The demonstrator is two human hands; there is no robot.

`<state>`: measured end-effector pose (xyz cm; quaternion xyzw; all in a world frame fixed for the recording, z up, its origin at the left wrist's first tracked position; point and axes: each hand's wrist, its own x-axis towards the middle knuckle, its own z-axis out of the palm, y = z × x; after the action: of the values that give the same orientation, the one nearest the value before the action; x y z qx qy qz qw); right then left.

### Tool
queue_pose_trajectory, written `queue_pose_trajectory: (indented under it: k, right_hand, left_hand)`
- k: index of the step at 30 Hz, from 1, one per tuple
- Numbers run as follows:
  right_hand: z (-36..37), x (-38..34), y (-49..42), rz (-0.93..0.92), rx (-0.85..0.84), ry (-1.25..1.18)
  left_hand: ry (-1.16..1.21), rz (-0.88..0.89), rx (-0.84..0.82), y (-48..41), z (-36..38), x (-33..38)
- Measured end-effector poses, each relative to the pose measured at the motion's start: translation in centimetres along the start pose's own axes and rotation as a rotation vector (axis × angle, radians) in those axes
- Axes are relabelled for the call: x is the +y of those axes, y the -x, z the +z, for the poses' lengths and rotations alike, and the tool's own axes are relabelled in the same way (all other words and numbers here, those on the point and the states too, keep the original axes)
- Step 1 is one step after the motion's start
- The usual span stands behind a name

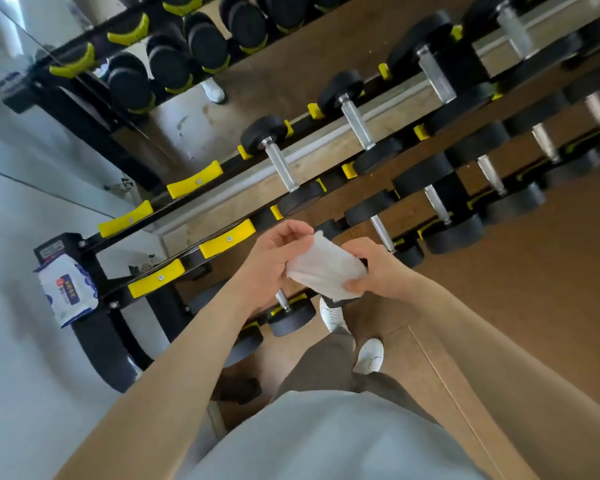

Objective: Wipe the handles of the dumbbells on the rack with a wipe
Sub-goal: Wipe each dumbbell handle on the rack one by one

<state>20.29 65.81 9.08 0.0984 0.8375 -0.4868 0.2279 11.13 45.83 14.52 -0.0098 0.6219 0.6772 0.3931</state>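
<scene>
While the person stands over the rack [94,344], both hands meet just below the middle of the view with the wipe [326,268] stretched between them. The left hand [274,261] has its fingers curled round the wipe's nine o'clock edge, and the right hand [378,268] pinches its four o'clock corner under the thumb. Each hand is thus grasping the white sheet, which is crumpled, partly unfolded and touching no dumbbell. The black rack runs as a diagonal from eight o'clock to two o'clock, with yellow saddles [227,239] along its rails. On the top tier, dumbbells [281,161] lie across the rails toward one o'clock of the hands, their bare metal handles [355,124] showing between black heads. More of them sit on the tier below, toward two o'clock. One lower handle [282,300] shows just under the left wrist, at six o'clock of that hand. A pack of wipes [68,289] rests on the rack's end at nine o'clock. A mirror [174,109] at eleven o'clock reflects further weights. Two white shoes [369,356] stand on the wooden floor [534,306] at six o'clock of the wipe.
</scene>
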Motion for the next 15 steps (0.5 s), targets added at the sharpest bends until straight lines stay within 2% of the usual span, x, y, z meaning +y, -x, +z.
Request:
queue_pose_trajectory:
  k: [3, 6, 9, 11, 13, 15]
  right_hand:
    - [-1.5, -2.0, -1.4, -0.045, -0.185, -0.224]
    - [-2.3, -4.5, -3.2, -0.074, -0.169, -0.423]
    - [-2.3, -5.3, -5.1, -0.025, -0.139, -0.405]
    - [-2.5, -5.7, -6.5, 0.017, -0.158, -0.4]
    - [-2.9, -6.3, -7.4, 0.073, -0.198, -0.566]
    - [-3.2, -7.1, -8.1, 0.11, -0.249, -0.783]
  left_hand:
    - [-0.084, 0.027, -0.053, -1.9, 0.0, 0.9]
    - [-0.041, 0.046, 0.028, -4.3, -1.5, 2.0]
    - [0.01, 0.031, 0.152, -6.1, -4.0, 1.9]
    - [0.063, -0.004, 0.174, -7.2, -5.8, 1.5]
    - [0.101, -0.053, 0.187, -7.9, -7.3, 0.9]
    - [0.134, -0.159, 0.307, -8.7, -7.9, -0.1]
